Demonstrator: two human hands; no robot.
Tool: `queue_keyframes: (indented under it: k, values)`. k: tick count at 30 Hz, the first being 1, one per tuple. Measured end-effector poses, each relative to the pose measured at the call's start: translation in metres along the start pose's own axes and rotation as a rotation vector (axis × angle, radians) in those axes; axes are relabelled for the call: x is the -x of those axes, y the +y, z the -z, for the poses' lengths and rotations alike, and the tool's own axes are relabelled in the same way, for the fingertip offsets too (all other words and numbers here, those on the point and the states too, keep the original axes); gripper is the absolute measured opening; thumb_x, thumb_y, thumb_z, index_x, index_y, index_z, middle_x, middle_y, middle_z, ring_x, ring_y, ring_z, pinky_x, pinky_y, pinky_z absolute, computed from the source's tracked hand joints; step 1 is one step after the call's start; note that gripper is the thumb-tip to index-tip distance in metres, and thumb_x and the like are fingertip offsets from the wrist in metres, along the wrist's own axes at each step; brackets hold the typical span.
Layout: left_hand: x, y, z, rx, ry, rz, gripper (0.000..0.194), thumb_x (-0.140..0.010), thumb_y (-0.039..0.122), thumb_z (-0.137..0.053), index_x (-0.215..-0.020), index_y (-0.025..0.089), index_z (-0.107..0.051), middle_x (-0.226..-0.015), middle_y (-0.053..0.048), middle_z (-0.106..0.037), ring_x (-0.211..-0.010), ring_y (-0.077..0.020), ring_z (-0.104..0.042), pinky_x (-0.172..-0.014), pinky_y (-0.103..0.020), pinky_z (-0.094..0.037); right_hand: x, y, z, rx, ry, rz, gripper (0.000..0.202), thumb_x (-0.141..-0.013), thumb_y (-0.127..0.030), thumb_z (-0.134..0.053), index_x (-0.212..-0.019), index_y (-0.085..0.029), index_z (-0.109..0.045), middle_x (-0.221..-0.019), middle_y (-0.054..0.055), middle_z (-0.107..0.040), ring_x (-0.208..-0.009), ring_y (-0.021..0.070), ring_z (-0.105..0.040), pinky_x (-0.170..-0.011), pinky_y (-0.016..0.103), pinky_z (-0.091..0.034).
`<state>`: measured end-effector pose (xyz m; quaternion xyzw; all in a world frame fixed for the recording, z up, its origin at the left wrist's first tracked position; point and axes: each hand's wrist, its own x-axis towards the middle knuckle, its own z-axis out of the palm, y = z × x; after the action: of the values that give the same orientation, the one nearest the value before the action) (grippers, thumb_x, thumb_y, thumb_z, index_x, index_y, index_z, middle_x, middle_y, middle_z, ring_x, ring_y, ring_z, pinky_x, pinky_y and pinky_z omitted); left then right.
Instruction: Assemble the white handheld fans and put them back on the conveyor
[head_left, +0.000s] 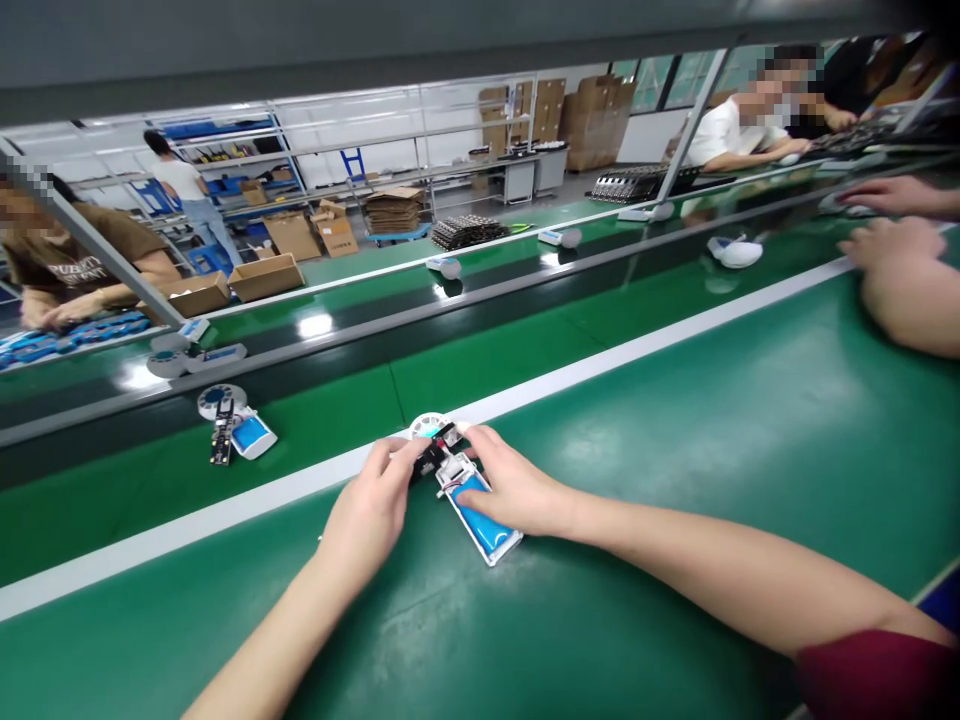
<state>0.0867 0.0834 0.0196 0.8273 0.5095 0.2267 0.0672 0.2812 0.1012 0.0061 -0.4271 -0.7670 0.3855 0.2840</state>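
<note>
In front of me, partly over the white edge strip, lies an opened white handheld fan (429, 426) with a round slotted head. Its handle shell holds a blue battery pack (486, 520). A small black circuit board (435, 450) sits across the neck, between my hands. My left hand (375, 500) pinches the board's left end, fingers closed. My right hand (517, 485) grips the fan, its thumb on the battery and its fingers by the board's right end. Fine wires show at the neck; the fingertips hide part of the board.
Another opened fan (253, 434) with battery and board lies on the green conveyor belt (345, 410). More white fan parts (736, 252) are spread along the line. A co-worker's hands (896, 240) are at right; other people sit opposite, near cardboard trays (266, 278) and stacked boards (469, 232).
</note>
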Motion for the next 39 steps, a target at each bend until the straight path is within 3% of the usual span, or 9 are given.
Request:
queue_keyframes:
  k: [4,8,12,16,20,23,29,35,39]
  values:
    - [0.007,-0.003,-0.004,-0.150,0.013,-0.146,0.026,-0.080,0.014,-0.039,-0.093,0.024,-0.060,-0.119,-0.009,-0.042,-0.110,-0.0248,-0.043,-0.085,-0.043,-0.043,-0.003,0.003,0.000,-0.020,0.013,-0.009,0.067,-0.065,-0.020,-0.064,-0.124,-0.021,-0.033,-0.119,0.010,-0.040,-0.107,0.0234,-0.046,-0.088,0.038,-0.040]
    - [0.012,0.010,-0.006,-0.179,0.064,-0.109,0.015,-0.077,0.030,-0.052,-0.086,0.023,-0.062,-0.121,-0.009,-0.040,-0.114,-0.0285,-0.036,-0.091,-0.049,-0.038,-0.003,0.005,-0.003,-0.039,0.004,0.018,0.068,-0.063,-0.019,-0.066,-0.123,-0.021,-0.034,-0.118,0.010,-0.041,-0.108,0.0242,-0.045,-0.085,0.038,-0.041]
    - [0.013,0.017,-0.007,-0.252,0.077,-0.080,0.014,-0.079,0.026,-0.051,-0.080,0.021,-0.063,-0.128,-0.010,-0.036,-0.116,-0.0305,-0.033,-0.090,-0.050,-0.038,-0.001,0.002,-0.002,-0.026,0.010,0.015,0.064,-0.062,-0.019,-0.067,-0.118,-0.021,-0.036,-0.115,0.009,-0.043,-0.101,0.0209,-0.049,-0.079,0.032,-0.044]
    - [0.015,0.016,-0.006,-0.251,0.085,-0.106,0.010,-0.078,0.022,-0.052,-0.079,0.019,-0.061,-0.133,-0.009,-0.031,-0.118,-0.0309,-0.031,-0.091,-0.051,-0.038,0.006,-0.015,0.010,0.241,0.064,0.013,0.029,-0.067,-0.025,-0.065,-0.091,-0.018,-0.050,-0.092,0.004,-0.050,-0.081,0.0171,-0.051,-0.071,0.031,-0.042]
    - [0.016,0.016,-0.007,-0.220,0.205,-0.176,0.010,-0.076,0.018,-0.055,-0.084,0.020,-0.060,-0.131,-0.009,-0.034,-0.118,-0.0295,-0.032,-0.093,-0.051,-0.036,0.009,-0.024,0.015,0.223,-0.134,0.128,0.005,-0.076,-0.021,-0.057,-0.078,-0.017,-0.055,-0.078,0.001,-0.048,-0.070,0.0125,-0.047,-0.065,0.026,-0.040]
    - [0.015,0.018,-0.009,-0.112,0.231,-0.153,0.009,-0.076,0.018,-0.055,-0.083,0.020,-0.060,-0.130,-0.009,-0.035,-0.118,-0.0283,-0.032,-0.092,-0.049,-0.037,0.006,-0.015,0.004,0.090,-0.181,0.185,0.016,-0.076,-0.015,-0.056,-0.092,-0.017,-0.059,-0.083,0.002,-0.048,-0.078,0.0135,-0.048,-0.069,0.025,-0.041]
    - [0.015,0.020,-0.010,0.221,0.152,0.035,0.009,-0.079,0.024,-0.051,-0.081,0.021,-0.059,-0.116,-0.007,-0.047,-0.107,-0.0209,-0.046,-0.087,-0.038,-0.043,-0.002,0.003,-0.016,-0.113,-0.108,0.234,0.016,-0.082,-0.020,-0.052,-0.073,-0.015,-0.065,-0.071,0.001,-0.048,-0.076,0.0123,-0.049,-0.071,0.024,-0.042]
    - [0.014,0.010,0.000,0.335,0.057,0.157,0.040,-0.082,0.024,-0.045,-0.121,0.024,-0.040,-0.090,-0.003,-0.053,-0.077,-0.0119,-0.053,-0.070,-0.027,-0.046,-0.008,0.010,-0.002,-0.135,-0.221,0.245,0.019,-0.084,-0.024,-0.050,-0.089,-0.016,-0.066,-0.078,0.001,-0.052,-0.077,0.0111,-0.051,-0.072,0.023,-0.042]
    - [0.015,0.012,-0.001,0.298,0.032,0.126,0.024,-0.084,0.024,-0.040,-0.102,0.021,-0.056,-0.089,-0.004,-0.050,-0.084,-0.0137,-0.052,-0.074,-0.028,-0.045,-0.011,0.011,-0.001,-0.150,-0.246,0.269,0.018,-0.082,-0.023,-0.052,-0.089,-0.015,-0.067,-0.080,0.002,-0.055,-0.079,0.0110,-0.053,-0.073,0.022,-0.041]
